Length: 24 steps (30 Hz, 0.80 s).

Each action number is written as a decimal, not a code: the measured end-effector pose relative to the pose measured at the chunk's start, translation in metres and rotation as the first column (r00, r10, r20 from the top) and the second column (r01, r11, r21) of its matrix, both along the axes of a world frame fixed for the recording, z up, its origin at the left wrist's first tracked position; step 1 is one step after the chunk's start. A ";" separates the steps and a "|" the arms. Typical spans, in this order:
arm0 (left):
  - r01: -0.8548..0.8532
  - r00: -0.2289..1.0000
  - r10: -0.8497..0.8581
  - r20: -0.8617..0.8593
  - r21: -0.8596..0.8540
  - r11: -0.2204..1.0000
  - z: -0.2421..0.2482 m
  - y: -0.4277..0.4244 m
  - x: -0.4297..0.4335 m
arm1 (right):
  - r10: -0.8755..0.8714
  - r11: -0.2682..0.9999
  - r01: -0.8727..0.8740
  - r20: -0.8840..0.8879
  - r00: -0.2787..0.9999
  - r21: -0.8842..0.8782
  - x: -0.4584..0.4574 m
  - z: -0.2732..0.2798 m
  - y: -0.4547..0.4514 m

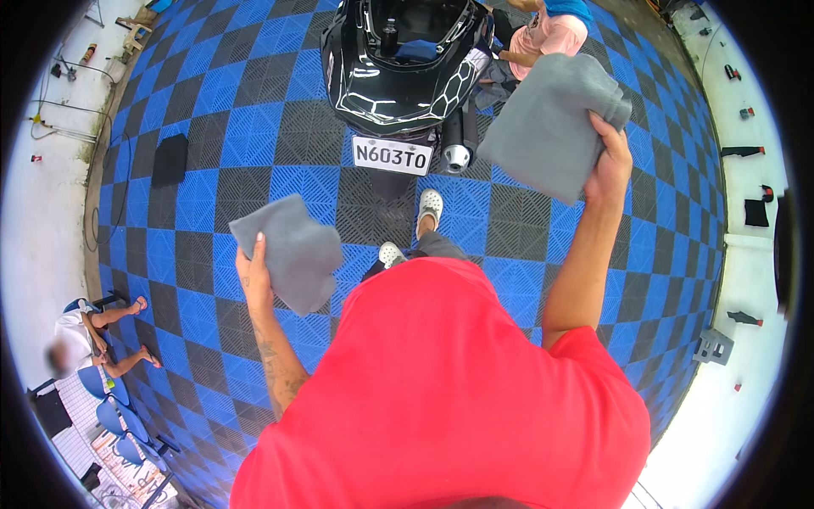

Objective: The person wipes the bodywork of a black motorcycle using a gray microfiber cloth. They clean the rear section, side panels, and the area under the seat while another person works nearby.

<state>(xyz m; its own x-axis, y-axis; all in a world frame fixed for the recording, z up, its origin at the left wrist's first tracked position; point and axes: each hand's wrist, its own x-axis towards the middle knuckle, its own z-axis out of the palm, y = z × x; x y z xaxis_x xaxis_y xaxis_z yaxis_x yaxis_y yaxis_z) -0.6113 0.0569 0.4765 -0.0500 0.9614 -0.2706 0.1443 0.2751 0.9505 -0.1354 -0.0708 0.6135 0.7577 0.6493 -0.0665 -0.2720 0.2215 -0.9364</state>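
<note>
My left hand [255, 277] grips a folded grey cloth [292, 251] low on the left, its thumb lying over the edge. Another folded grey cloth [544, 127], larger in view, is held up in my right hand [610, 159] on the right. Both cloths are in the air, apart from each other. In front of me stands the rear of a glossy black motor scooter [394, 89] with white hexagon line graphics. Its licence plate [392, 156] and its exhaust muffler [455, 149] face me. The right-hand cloth hides part of the floor beside the scooter.
A co-worker [550, 35] crouches at the scooter's right side. A dark bottle [389, 37] and a blue cloth [416, 51] are in its open seat area. A black mat [170, 160] lies on the blue-and-black tiled floor [251, 137]. A seated person [79, 337] and blue chairs [121, 420] line the left wall.
</note>
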 end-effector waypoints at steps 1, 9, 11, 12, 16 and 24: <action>0.035 0.998 -0.036 -0.044 -0.035 0.999 -0.009 -0.002 -0.001 | 0.058 0.998 -0.058 0.011 0.998 -0.030 -0.006 -0.005 0.006; 0.188 0.971 -0.216 -0.104 -0.226 0.956 -0.088 -0.017 0.007 | 0.417 0.906 -0.111 0.906 0.068 -0.409 -0.115 -0.133 0.136; 0.188 0.964 -0.229 -0.132 -0.265 0.946 -0.102 -0.029 0.010 | 0.504 0.860 -0.030 0.857 -0.103 -0.509 -0.105 -0.155 0.149; 0.182 0.947 -0.251 -0.203 -0.307 0.934 -0.105 -0.036 0.009 | 0.489 0.870 -0.052 0.871 -0.039 -0.491 -0.098 -0.160 0.151; 0.082 0.964 -0.178 -0.196 -0.421 0.903 -0.133 -0.068 -0.012 | 0.496 0.866 0.037 0.866 0.064 -0.499 0.010 -0.189 0.155; -0.053 0.984 -0.053 -0.167 -0.575 0.817 -0.140 -0.094 -0.018 | 0.510 0.833 0.183 0.852 0.117 -0.523 0.004 -0.186 0.167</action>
